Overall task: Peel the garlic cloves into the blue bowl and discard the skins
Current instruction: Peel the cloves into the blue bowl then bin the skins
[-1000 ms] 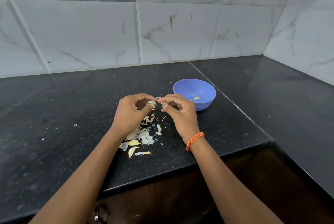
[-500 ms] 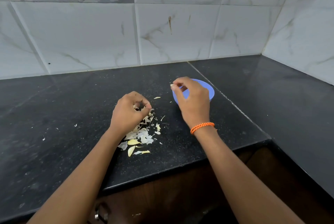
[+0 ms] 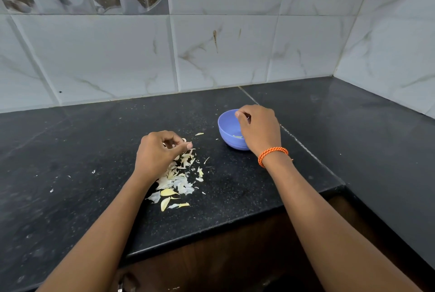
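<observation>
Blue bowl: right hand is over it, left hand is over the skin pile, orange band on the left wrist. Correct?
Not quite. The head view shows the orange band on the right wrist, not the left. The rest holds: the right hand is over the blue bowl, and the left hand is over the skin pile.

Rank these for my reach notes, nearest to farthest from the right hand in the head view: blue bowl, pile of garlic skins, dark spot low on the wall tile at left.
1. Blue bowl, directly under the right hand.
2. Pile of garlic skins, to its left, under the left hand.
3. Dark spot, far left on the wall.
</observation>
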`<state>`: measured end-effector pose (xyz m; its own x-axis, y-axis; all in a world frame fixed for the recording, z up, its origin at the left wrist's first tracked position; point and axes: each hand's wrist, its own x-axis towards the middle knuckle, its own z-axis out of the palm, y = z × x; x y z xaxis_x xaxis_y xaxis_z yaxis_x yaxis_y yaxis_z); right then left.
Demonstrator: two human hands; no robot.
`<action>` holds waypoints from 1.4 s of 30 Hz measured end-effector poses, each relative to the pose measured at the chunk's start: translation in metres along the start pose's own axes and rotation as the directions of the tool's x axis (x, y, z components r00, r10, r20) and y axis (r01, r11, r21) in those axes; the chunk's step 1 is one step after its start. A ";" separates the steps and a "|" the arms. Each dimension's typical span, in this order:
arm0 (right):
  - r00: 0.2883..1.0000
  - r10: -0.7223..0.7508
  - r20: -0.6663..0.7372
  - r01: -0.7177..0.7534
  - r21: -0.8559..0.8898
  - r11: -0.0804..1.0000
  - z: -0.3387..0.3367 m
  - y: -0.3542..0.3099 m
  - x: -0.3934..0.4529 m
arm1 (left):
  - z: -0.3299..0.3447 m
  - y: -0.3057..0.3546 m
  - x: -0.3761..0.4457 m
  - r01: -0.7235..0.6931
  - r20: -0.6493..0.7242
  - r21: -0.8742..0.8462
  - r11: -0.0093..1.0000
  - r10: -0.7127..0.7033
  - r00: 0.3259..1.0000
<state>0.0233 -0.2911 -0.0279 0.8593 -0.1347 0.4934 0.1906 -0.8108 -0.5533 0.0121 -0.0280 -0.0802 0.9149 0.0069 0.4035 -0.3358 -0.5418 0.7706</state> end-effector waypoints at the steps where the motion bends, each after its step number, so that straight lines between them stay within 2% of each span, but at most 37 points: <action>1: 1.000 -0.022 -0.017 0.022 0.007 1.000 0.000 -0.005 -0.002 | 0.000 -0.001 0.001 0.001 -0.003 -0.002 1.000 -0.001 1.000; 6: 0.991 -0.135 0.004 0.133 0.119 0.984 0.012 -0.028 -0.013 | -0.003 -0.005 0.003 0.023 -0.020 -0.045 0.999 -0.024 1.000; 12: 0.960 -0.253 0.122 0.242 0.096 0.966 0.037 -0.047 -0.034 | -0.006 -0.004 0.005 -0.004 0.009 -0.058 0.998 0.004 1.000; 16: 0.945 -0.248 0.213 0.229 0.112 0.967 0.054 -0.050 -0.040 | -0.011 -0.002 0.006 0.015 -0.038 -0.044 0.999 -0.017 0.999; 21: 0.891 -0.239 0.386 0.222 0.088 0.971 0.072 -0.058 -0.042 | -0.014 -0.016 0.011 0.066 -0.084 0.000 0.998 -0.065 0.994; 24: 0.881 -0.236 0.410 0.222 0.080 0.972 0.082 -0.067 -0.039 | -0.013 -0.020 0.013 0.063 -0.066 0.042 0.997 -0.060 0.996; 29: 0.858 -0.248 0.450 0.288 -0.022 0.957 0.095 -0.073 -0.038 | -0.012 -0.021 0.015 0.093 -0.123 0.045 0.995 -0.087 0.989; 36: 0.849 -0.278 0.449 0.325 -0.029 0.945 0.096 -0.073 -0.036 | -0.010 -0.025 0.016 0.100 -0.107 0.082 0.992 -0.091 0.990; 39: 0.842 -0.262 0.472 0.320 -0.046 0.946 0.094 -0.074 -0.039 | -0.010 -0.026 0.017 0.101 -0.098 0.087 0.991 -0.092 0.991; 42: 0.830 -0.214 0.515 0.255 -0.009 0.967 0.094 -0.073 -0.040 | -0.010 -0.024 0.015 0.102 -0.085 0.094 0.990 -0.094 0.992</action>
<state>0.0190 -0.1732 -0.0702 0.9171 0.3545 0.1825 0.3987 -0.8237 -0.4033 0.0320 -0.0068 -0.0881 0.9200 0.1296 0.3698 -0.2180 -0.6150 0.7578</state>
